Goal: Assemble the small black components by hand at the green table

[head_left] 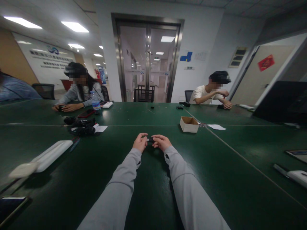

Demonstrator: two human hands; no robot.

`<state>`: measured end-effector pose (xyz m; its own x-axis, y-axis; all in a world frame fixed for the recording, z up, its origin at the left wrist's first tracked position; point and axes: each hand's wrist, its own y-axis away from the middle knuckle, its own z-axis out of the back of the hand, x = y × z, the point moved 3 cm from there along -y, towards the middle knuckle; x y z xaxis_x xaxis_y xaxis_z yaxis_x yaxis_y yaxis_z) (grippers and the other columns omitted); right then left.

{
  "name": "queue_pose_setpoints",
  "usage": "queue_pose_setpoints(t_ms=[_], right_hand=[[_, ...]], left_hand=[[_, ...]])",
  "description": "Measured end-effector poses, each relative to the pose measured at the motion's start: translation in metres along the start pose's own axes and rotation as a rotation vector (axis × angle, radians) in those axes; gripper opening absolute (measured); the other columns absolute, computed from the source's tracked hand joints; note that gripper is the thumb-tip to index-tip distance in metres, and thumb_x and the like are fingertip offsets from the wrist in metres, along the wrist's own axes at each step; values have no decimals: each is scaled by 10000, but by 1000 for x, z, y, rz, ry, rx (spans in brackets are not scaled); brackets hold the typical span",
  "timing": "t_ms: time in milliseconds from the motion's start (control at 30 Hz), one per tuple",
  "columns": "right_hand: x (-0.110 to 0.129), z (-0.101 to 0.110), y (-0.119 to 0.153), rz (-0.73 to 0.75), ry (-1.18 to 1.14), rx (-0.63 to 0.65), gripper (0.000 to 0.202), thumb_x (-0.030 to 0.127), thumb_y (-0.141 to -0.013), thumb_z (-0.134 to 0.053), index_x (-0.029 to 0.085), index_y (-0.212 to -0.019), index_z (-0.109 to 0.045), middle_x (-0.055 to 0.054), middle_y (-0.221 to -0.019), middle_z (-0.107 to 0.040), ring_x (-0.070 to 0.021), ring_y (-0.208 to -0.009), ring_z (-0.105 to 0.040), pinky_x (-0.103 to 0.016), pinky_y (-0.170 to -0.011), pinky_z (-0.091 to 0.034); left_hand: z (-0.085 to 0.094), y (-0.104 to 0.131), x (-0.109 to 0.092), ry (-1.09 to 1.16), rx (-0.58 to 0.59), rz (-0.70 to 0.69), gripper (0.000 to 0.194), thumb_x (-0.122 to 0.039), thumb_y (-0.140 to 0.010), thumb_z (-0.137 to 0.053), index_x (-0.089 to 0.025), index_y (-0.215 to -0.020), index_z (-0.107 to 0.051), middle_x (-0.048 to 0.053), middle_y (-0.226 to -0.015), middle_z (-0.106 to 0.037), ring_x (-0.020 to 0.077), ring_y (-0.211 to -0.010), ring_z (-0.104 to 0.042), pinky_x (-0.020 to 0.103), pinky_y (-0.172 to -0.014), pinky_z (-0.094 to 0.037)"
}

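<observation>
Above the green table in front of me, both my hands are at a small black stick with a silvery end [150, 140], shaped like a USB drive. The fingers of my left hand [140, 142] are pinched at its silvery end. My right hand [162, 142] has thumb and fingers closed on the black end, partly covering it. The stick lies roughly level between the two hands. Its finer details are too small to make out.
An open cardboard box [189, 125] stands ahead to the right, near a white paper [216, 127]. Black gear [82, 125] and a white power strip [51, 155] lie left. A water bottle [96, 103] stands farther back. Two people work across the table [134, 115].
</observation>
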<state>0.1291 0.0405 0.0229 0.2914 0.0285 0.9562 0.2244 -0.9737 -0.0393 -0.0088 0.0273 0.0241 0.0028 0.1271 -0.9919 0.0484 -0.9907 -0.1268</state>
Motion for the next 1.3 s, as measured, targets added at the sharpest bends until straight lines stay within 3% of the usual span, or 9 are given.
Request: queue_pose_setpoints(t_ms=[100,233,367,500,633,900,1033,1167,1300], right_hand=[[0,0,-1,-4,-3,-1,129,135,-669,-667,119,-793,-635,-19,-499,-582,-128,-449,-579,-164,-399,-479],[-1,1,-2,-18,2,-2,127,134,-672,-669,121,-794,-639,-19,-503,-583,-129,-458,-584,-162,-402,-481],[-1,1,-2,-17,-8,5,124,134,-686,-656,119,-807,-634,-23,-498,-583,-131,-461,-586,-163,-407,-482],[-1,1,-2,-10,-6,12,121,134,-687,-656,117,-804,-632,-29,-509,-589,-131,-463,-585,-162,-409,-480],[0,0,-1,-7,-7,13,126,141,-686,-663,122,-808,-637,-16,-492,-578,-124,-453,-578,-160,-406,-478],[1,0,0,-13,-1,21,124,132,-696,-654,123,-819,-637,-22,-522,-590,-123,-470,-584,-161,-418,-485],[0,0,-1,-17,0,27,131,128,-698,-650,119,-828,-630,-26,-519,-591,-127,-474,-587,-164,-423,-486],[-1,1,-2,-12,0,19,131,130,-697,-654,115,-825,-629,-32,-529,-597,-127,-479,-589,-160,-423,-483],[-2,1,-2,-14,9,20,133,120,-707,-638,114,-840,-628,-29,-524,-595,-125,-480,-589,-162,-433,-490]], left_hand=[[0,0,0,17,-7,12,307,-321,-704,-510,-172,-972,-498,-56,-498,-460,46,-339,-373,134,-327,-253],[0,0,1,18,39,39,334,-391,-757,-434,-164,-992,-503,-78,-406,-394,47,-266,-291,150,-301,-225],[0,-1,1,15,29,21,316,-316,-703,-516,-166,-980,-502,-53,-492,-467,54,-341,-392,144,-328,-298],[0,-2,3,0,32,22,323,-372,-748,-450,-155,-979,-513,-62,-430,-422,56,-297,-340,155,-310,-288],[0,-2,2,7,10,10,298,-279,-691,-516,-172,-969,-515,-61,-506,-442,47,-355,-386,143,-341,-317],[0,-1,0,-1,4,-22,297,-246,-669,-506,-168,-955,-529,-42,-549,-456,62,-404,-411,151,-349,-335],[0,0,1,-34,35,5,286,-307,-726,-452,-162,-960,-529,-50,-484,-426,61,-345,-359,164,-328,-322],[0,0,-2,-32,7,-42,306,-237,-672,-504,-175,-971,-516,-44,-567,-444,65,-411,-408,157,-344,-348],[0,-1,1,-54,24,-15,277,-293,-731,-450,-171,-970,-517,-37,-549,-438,66,-397,-383,161,-338,-338]])
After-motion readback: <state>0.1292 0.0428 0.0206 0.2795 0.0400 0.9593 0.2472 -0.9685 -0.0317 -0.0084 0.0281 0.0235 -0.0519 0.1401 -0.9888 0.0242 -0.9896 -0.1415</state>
